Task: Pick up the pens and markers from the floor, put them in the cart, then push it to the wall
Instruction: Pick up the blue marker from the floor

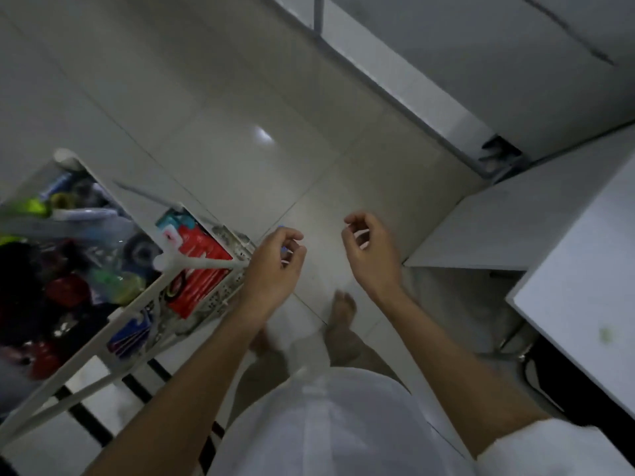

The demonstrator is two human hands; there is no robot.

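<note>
A white cart point(202, 264) stands at the left, its tiers full of colourful items, with a red pack point(199, 269) in a lower tier. My left hand point(275, 269) hovers just right of the cart's corner, fingers curled around a thin blue-tipped pen point(283, 249) that is mostly hidden by the hand. My right hand point(372, 255) hangs over the floor a little to the right, fingers loosely curled and apart, with nothing in them. I see no pens or markers lying on the visible floor tiles point(275, 159).
A white desk point(567, 286) fills the right side, with a dark chair point(536, 376) under its edge. White cabinets with a grey base point(429, 108) run along the top right. My bare feet point(343, 317) stand on the tiles below the hands.
</note>
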